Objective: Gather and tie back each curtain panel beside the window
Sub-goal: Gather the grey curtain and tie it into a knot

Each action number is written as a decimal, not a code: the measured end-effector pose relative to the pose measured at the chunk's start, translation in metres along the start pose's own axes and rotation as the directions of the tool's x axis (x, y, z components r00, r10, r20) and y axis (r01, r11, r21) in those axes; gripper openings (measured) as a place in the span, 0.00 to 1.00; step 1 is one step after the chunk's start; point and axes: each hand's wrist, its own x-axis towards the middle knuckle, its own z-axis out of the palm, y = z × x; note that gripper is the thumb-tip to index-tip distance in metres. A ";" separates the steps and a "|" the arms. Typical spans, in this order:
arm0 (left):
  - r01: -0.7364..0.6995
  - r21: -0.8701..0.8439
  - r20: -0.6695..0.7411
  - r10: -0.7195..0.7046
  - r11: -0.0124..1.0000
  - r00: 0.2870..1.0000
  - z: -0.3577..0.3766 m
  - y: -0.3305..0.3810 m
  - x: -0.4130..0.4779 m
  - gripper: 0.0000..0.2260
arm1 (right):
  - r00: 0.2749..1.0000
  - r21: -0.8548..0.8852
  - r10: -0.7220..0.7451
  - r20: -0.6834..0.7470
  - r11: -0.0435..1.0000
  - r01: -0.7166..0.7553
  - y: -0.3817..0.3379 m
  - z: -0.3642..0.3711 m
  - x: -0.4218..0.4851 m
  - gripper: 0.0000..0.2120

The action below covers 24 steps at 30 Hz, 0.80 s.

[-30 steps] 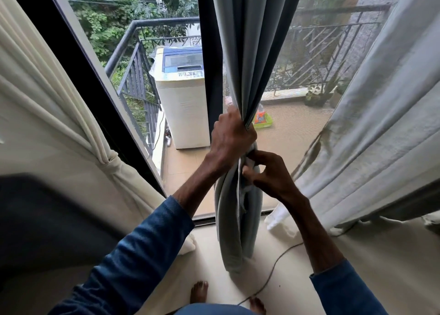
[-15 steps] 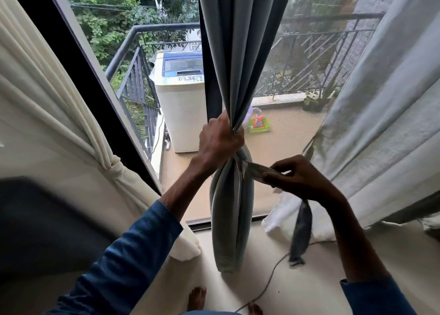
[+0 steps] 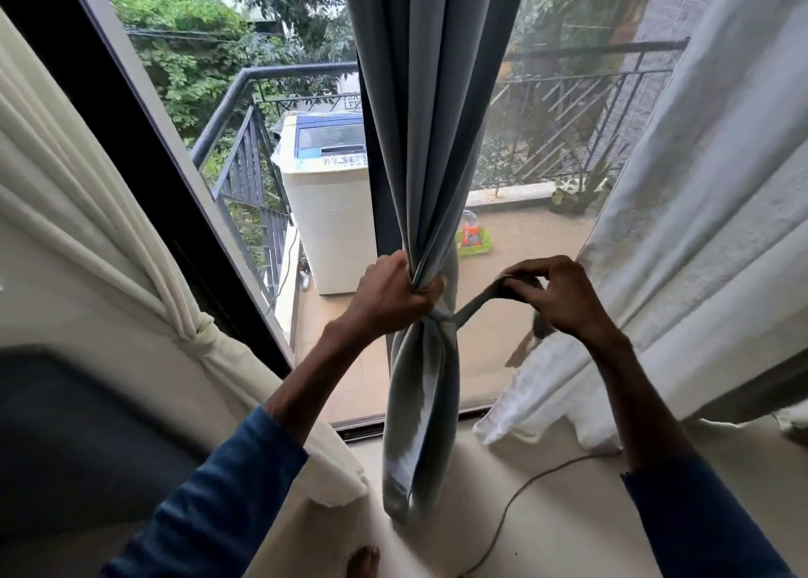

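The left hand (image 3: 391, 293) is clenched around the gathered grey curtain panel (image 3: 430, 140) at mid-height before the window. The right hand (image 3: 557, 299) pinches a grey tie strip (image 3: 474, 308), drawn taut from the panel's waist. Left hangs a knotted cream curtain (image 3: 192, 337); right, a loose white curtain (image 3: 699, 227). Outside stands a washing machine (image 3: 328, 210), its label unreadable.

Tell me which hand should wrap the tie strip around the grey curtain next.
Probably the right hand. It already pinches the free end of the tie strip, pulled out sideways from the grey curtain. The left hand is clamped around the gathered folds and should keep them bunched.
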 end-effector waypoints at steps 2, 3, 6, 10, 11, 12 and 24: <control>-0.072 -0.028 0.043 0.073 0.997 0.996 -0.003 0.001 -0.006 0.14 | 1.000 -0.005 -0.008 -0.015 1.000 0.008 -0.004 0.018 0.010 0.04; -0.100 -0.032 0.066 0.102 0.994 0.993 -0.004 0.000 -0.008 0.12 | 1.000 -0.004 -0.012 -0.021 1.000 0.012 -0.006 0.028 0.016 0.04; -0.135 -0.078 0.157 0.146 0.988 0.977 -0.009 -0.007 -0.010 0.08 | 1.000 0.041 -0.018 -0.008 0.999 0.018 -0.018 0.051 0.026 0.03; -0.128 -0.101 0.201 0.146 0.987 0.969 -0.010 -0.024 -0.004 0.17 | 0.986 0.141 -0.149 0.077 0.980 0.137 -0.046 0.068 0.024 0.09; -0.155 -0.102 0.197 0.173 0.983 0.965 -0.009 -0.028 -0.003 0.18 | 0.984 0.187 -0.126 0.124 0.977 0.101 -0.050 0.073 0.022 0.11; -0.179 -0.093 0.201 0.195 0.979 0.960 -0.007 -0.031 -0.003 0.19 | 0.980 0.232 -0.082 0.182 0.972 0.038 -0.051 0.077 0.021 0.13; -0.112 0.121 0.282 0.074 0.986 0.956 -0.014 -0.026 0.004 0.22 | 0.810 0.609 0.087 0.580 0.614 -0.502 -0.036 0.094 0.004 0.12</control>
